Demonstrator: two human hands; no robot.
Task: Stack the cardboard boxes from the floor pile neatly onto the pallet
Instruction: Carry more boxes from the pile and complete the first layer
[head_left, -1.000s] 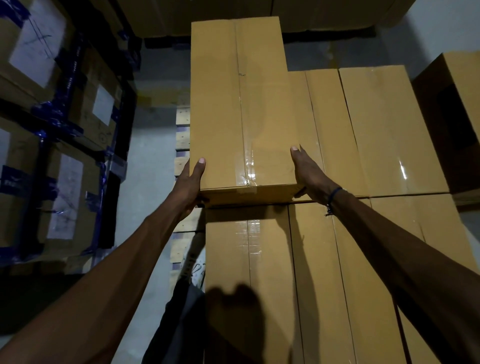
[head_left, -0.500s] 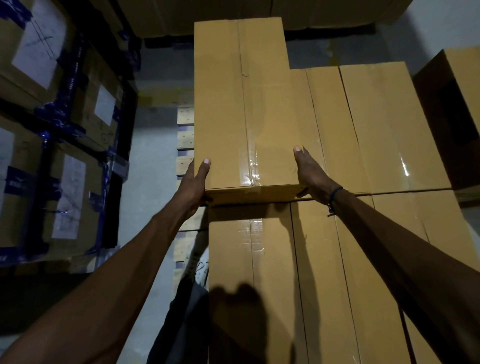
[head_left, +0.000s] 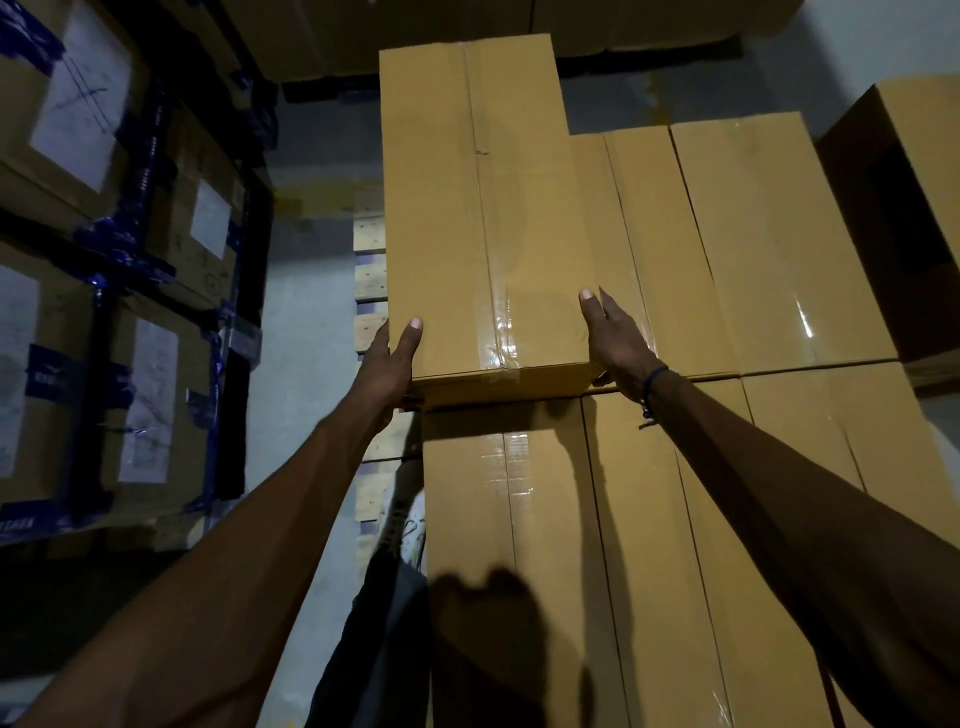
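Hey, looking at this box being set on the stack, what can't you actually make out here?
- Head view: fingers of the left hand and right hand are hidden behind the top box.
- The pallet shows only slat ends; boxes cover the rest.
- Writing on the labels at left is blurred.

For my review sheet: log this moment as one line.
stage: placing | top box on stacked boxes | left hand, right hand hold near corners | pallet slats visible left
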